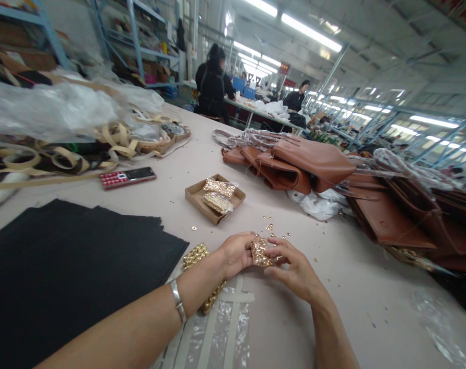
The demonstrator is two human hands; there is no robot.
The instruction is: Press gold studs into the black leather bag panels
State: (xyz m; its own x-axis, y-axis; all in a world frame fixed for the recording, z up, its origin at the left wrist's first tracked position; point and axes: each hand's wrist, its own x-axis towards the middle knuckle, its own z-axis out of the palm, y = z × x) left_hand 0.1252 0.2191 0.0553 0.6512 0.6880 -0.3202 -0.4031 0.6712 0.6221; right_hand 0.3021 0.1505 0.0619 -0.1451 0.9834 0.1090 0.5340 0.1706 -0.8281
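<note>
Just in front of me, my left hand (238, 253) is closed around the left side of a small clear bag of shiny gold metal fittings (260, 251). At the bag's right edge, the curled fingers and thumb of my right hand (290, 264) grip it. Several loose gold pieces (269, 226) lie on the table just beyond. Partly hidden under my left forearm is a strand of gold chain-like pieces (195, 255). A shallow cardboard box (213, 218) farther ahead holds two similar bags of gold fittings (217, 202).
Stacked black sheets (79, 261) cover the left of the table (171, 205); a red phone (128, 177) lies behind them. Brown leather bags (313, 159) are piled at right. Clear plastic with pale tape strips (221, 328) lies below my hands. Two people work in the background.
</note>
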